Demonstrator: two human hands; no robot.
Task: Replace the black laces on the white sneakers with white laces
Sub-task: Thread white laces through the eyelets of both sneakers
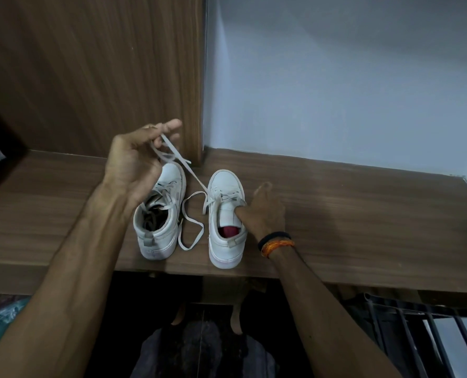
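Two white sneakers stand side by side on the wooden surface (336, 203) at the centre of the frame, toes pointing away from me. My left hand (136, 159) is raised above the left sneaker (160, 214), its grip pinching one white lace (191, 175) that runs down and right to the right sneaker (226, 219); the slack loops on the surface between the two shoes. My right hand (265, 208) rests against the right sneaker's outer side, thumb tucked at the tongue, the other fingers loosely extended (holding nothing). Something dark lies inside the left sneaker.
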